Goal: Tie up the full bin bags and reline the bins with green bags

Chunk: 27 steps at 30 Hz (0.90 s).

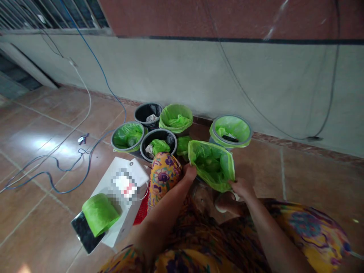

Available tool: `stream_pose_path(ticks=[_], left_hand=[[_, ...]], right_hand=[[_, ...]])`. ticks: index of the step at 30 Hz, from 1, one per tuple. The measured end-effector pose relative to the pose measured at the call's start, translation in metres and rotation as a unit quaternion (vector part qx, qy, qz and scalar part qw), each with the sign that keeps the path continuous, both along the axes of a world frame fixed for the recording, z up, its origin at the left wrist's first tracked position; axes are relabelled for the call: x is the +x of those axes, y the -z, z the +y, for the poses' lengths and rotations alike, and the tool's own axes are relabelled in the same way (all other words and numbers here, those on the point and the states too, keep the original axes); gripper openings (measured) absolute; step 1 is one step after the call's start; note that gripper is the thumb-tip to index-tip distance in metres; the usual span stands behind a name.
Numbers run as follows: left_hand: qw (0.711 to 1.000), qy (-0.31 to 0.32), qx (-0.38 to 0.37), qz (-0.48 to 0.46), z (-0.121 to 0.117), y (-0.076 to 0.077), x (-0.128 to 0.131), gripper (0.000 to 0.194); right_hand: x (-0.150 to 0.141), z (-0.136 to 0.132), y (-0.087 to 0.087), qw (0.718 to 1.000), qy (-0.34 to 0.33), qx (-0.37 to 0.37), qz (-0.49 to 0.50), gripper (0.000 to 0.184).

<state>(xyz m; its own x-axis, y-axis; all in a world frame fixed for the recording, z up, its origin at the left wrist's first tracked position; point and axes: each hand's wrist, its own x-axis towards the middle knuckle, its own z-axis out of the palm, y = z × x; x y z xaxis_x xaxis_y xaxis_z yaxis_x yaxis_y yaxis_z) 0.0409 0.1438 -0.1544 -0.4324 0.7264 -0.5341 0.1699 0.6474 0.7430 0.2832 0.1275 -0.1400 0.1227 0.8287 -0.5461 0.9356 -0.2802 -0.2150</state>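
I hold a green plastic bag (212,163) open in front of me, low over the tiled floor. My left hand (189,172) pinches its left rim and my right hand (241,186) grips its lower right rim. Both hands are closed on the bag. Just beyond it stand several small round bins: a grey one lined in green (231,130) at the right, a green-lined one (176,118) at the back, two black ones (149,112) (158,142) and a lined one (127,136) at the left.
A roll of green bags (99,213) lies on a white box (125,189) at my left. Blue and white cables (57,159) trail over the floor at the left. A grey wall (199,76) runs behind the bins. My patterned clothing (165,172) covers my knees.
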Motion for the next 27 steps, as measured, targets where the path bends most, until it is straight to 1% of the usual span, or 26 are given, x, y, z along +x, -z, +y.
stream_pose_path(ticks=[2,4,6,8,10,11,13,15,17,18,20,23,25,27], left_hand=[[1.000,-0.003,0.000,0.005,-0.004,0.002,0.002,0.014],[1.000,-0.004,0.004,0.011,-0.005,0.000,0.003,0.016],[1.000,-0.006,0.012,0.011,-0.005,-0.005,0.004,0.021],[0.999,-0.012,0.037,-0.007,-0.007,-0.011,0.006,0.027],[0.996,-0.014,0.076,-0.052,-0.009,-0.015,0.010,0.032],[0.993,-0.008,0.090,-0.072,-0.011,-0.017,0.011,0.032],[0.992,0.018,0.091,-0.086,-0.014,-0.019,0.014,0.026],[0.994,0.036,0.074,-0.069,-0.014,-0.019,0.013,0.017],[0.998,0.014,0.059,-0.025,-0.010,-0.018,0.008,0.011],[0.998,-0.006,0.055,0.000,-0.006,-0.017,0.004,0.012],[0.997,-0.042,0.051,0.045,0.005,-0.018,-0.007,0.015],[0.994,-0.061,0.061,0.068,0.024,-0.023,-0.020,0.023],[0.990,-0.071,0.077,0.097,0.034,-0.027,-0.024,0.030],[0.983,-0.069,0.098,0.138,0.038,-0.030,-0.025,0.034]], right_hand=[[0.000,0.023,-0.015,0.998,0.007,0.037,-0.054,0.053],[-0.005,0.049,-0.028,0.992,0.014,0.096,-0.081,0.066],[-0.015,0.072,-0.036,0.988,-0.007,0.134,-0.074,0.067],[-0.029,0.090,-0.036,0.988,-0.041,0.143,-0.049,0.065],[-0.041,0.103,-0.028,0.990,-0.059,0.126,-0.025,0.067],[-0.045,0.107,-0.023,0.992,-0.057,0.111,-0.022,0.068],[-0.049,0.111,-0.012,0.995,-0.043,0.079,-0.033,0.062],[-0.045,0.112,-0.005,0.997,-0.028,0.060,-0.047,0.044],[-0.035,0.113,-0.005,0.997,-0.016,0.064,-0.048,0.034],[-0.027,0.114,-0.007,0.996,-0.004,0.076,-0.043,0.032],[-0.011,0.117,-0.016,0.992,0.042,0.115,-0.022,0.033],[0.012,0.114,-0.028,0.970,0.154,0.186,0.040,0.036],[0.022,0.102,-0.026,0.952,0.214,0.210,0.060,0.038],[0.025,0.081,-0.013,0.949,0.240,0.200,0.042,0.038]])
